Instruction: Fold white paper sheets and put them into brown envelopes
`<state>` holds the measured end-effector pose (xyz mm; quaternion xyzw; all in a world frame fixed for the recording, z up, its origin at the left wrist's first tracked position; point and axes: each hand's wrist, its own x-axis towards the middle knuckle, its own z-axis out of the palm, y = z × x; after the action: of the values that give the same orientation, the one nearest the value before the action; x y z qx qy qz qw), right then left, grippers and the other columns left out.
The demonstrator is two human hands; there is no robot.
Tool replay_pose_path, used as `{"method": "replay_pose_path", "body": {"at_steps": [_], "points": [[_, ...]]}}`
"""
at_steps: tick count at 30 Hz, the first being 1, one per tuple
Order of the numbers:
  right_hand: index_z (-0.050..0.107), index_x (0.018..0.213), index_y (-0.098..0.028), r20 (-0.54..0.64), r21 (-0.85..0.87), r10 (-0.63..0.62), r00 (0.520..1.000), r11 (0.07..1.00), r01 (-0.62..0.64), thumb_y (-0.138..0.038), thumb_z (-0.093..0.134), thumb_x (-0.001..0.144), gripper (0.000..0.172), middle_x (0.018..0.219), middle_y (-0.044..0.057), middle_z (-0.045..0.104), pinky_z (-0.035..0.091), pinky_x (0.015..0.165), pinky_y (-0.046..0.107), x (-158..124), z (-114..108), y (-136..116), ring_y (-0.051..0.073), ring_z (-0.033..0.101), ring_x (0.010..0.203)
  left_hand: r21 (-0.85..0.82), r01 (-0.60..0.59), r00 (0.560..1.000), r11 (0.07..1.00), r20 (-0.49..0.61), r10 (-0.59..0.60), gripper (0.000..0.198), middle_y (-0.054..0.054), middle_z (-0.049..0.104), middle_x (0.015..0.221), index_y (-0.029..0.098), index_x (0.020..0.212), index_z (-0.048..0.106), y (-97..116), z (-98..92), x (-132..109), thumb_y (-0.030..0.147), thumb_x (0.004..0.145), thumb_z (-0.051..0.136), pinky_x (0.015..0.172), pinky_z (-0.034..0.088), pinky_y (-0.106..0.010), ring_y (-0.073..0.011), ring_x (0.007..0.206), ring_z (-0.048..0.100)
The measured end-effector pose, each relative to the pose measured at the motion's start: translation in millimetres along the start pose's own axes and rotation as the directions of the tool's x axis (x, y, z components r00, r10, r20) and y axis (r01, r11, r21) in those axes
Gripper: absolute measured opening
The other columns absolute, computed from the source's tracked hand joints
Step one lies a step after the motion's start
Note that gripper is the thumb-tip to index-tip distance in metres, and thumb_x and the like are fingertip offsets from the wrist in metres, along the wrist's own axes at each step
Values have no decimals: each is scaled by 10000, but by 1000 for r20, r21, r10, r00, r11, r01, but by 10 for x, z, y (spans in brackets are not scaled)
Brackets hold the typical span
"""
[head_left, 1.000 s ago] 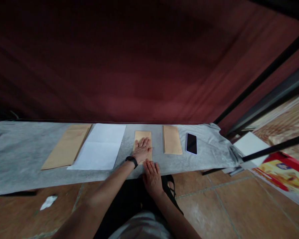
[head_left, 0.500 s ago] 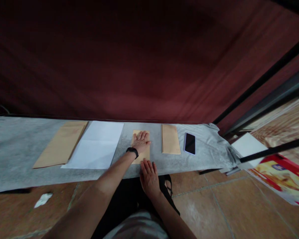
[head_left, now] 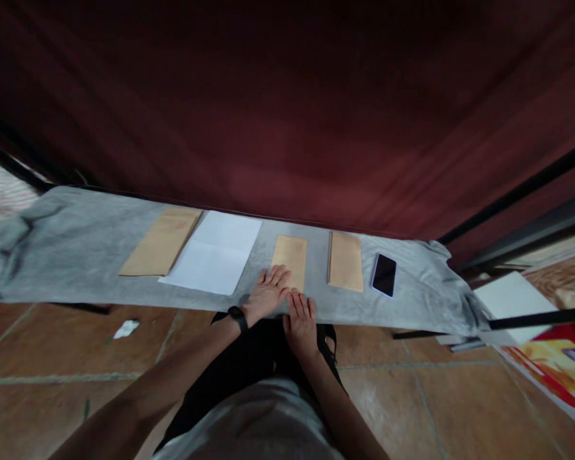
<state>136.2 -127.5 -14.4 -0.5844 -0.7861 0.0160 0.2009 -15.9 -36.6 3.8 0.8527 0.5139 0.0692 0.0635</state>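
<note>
My left hand (head_left: 265, 294), with a black band at the wrist, lies flat and open on the grey cloth (head_left: 76, 243), its fingertips at the near end of a small brown envelope (head_left: 290, 252). My right hand (head_left: 301, 321) rests open, fingers stretched, at the cloth's near edge just right of the left hand. Neither hand holds anything. A second brown envelope (head_left: 345, 269) lies to the right, apart from both hands.
On the cloth to the left lie a white sheet (head_left: 214, 252) and a large brown envelope (head_left: 161, 241). A dark phone (head_left: 384, 275) lies right of the envelopes. Dark red fabric hangs behind. A crumpled paper scrap (head_left: 125, 328) is on the tiled floor; white and printed boards lie at right.
My left hand has slid back off the small envelope toward me, leaving most of it uncovered. The right hand stays near the cloth's edge. The view has swung left.
</note>
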Motion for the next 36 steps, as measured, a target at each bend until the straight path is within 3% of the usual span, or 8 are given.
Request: {"method": "replay_pose_path", "body": {"at_steps": [7, 12, 17, 20, 23, 25, 32, 36], "points": [[376, 1530, -135, 13, -19, -21, 1000, 1000, 21, -217, 420, 972, 566, 1576, 131, 404, 198, 1211, 519, -32, 62, 39, 268, 328, 1467, 15, 211, 971, 977, -120, -208, 619, -198, 339, 1597, 134, 1525, 355, 58, -16, -323, 477, 1010, 367, 1194, 238, -527, -360, 1492, 280], [354, 1542, -131, 30, -32, -19, 999, 999, 20, -194, 428, 956, 594, 1593, 124, 375, 173, 1218, 514, -38, 54, 24, 265, 312, 1473, -45, 223, 970, 974, -90, -227, 563, -199, 439, 1521, 141, 1519, 354, 167, -118, -309, 361, 1003, 406, 1137, 307, -497, -352, 1406, 396], [364, 1539, -131, 39, -33, -8, 999, 999, 9, -198, 447, 956, 593, 1597, 116, 368, 157, 1226, 502, -43, 37, 11, 265, 319, 1471, -249, 293, 932, 923, -140, -334, 651, -164, 574, 1321, 130, 1498, 372, 216, -207, -218, 217, 887, 579, 1064, 387, -431, -298, 1234, 514], [363, 1539, -131, 20, -32, -6, 1000, 999, 7, -226, 457, 967, 587, 1588, 124, 383, 166, 1225, 502, -43, 20, -3, 267, 330, 1468, -502, 345, 874, 793, -137, -467, 759, -131, 626, 1171, 119, 1477, 399, 174, -219, -142, 113, 766, 664, 1034, 413, -402, -274, 1138, 565], [403, 1516, -133, -15, -26, -3, 1000, 1000, 2, -276, 468, 986, 553, 1554, 138, 437, 200, 1213, 506, -22, -21, -36, 270, 369, 1446, -794, 341, 802, 503, -32, -596, 792, -39, 657, 901, 111, 1460, 411, 120, -207, -82, 54, 711, 662, 877, 487, -354, -223, 885, 629], [466, 1474, -145, -32, -18, 12, 999, 1000, -12, -300, 474, 996, 502, 1515, 139, 491, 237, 1201, 501, 16, -65, -70, 270, 421, 1410, -878, 309, 786, 365, 20, -618, 756, 10, 631, 771, 90, 1446, 416, 112, -199, -60, 54, 725, 639, 765, 501, -317, -185, 738, 618], [560, 1371, -170, -35, 48, 183, 983, 982, -181, -244, 498, 988, 395, 1348, 155, 634, 484, 983, 380, 281, -263, -124, 259, 650, 1134, -975, 140, 844, 172, 27, -535, 632, 17, 640, 783, 133, 1345, 518, 355, -331, -26, 107, 727, 651, 705, 527, -266, -147, 725, 639], [679, 1180, -193, -49, 365, 363, 931, 874, -321, -216, 443, 982, 309, 1140, 119, 723, 523, 799, 296, 445, -320, -48, 207, 712, 885, -993, 52, 896, 106, -1, -444, 582, -36, 685, 936, 174, 1329, 555, 494, -443, -31, 294, 786, 726, 842, 542, -316, -179, 888, 672]]}}
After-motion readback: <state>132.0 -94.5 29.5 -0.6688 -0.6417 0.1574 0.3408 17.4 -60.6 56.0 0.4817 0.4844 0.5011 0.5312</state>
